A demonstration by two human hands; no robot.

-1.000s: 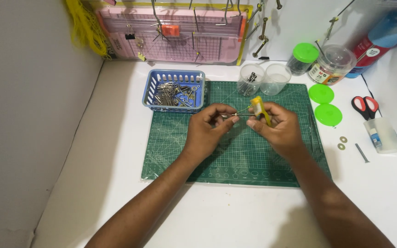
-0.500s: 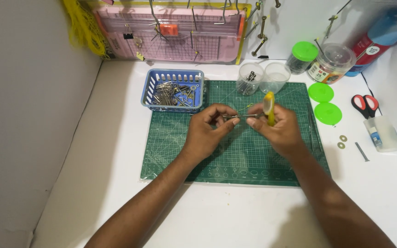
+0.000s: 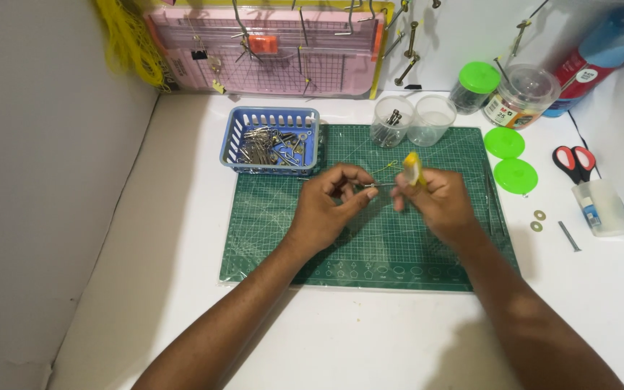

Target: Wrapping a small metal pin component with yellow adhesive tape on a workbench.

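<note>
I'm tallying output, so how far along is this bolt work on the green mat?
Done: a few bolts stand in one clear cup; the other cup looks empty. In hand: left hand pinches a small metal piece, right hand holds a yellow tool. Left: a blue basket full of hardware.

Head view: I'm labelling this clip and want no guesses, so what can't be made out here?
- Small metal piece between the hands: too small to identify.
- Yellow item in right hand: mostly hidden by fingers.
- Left hand grip: fingertips hide it.
- Blue basket contents: a jumble of metal parts.
</note>
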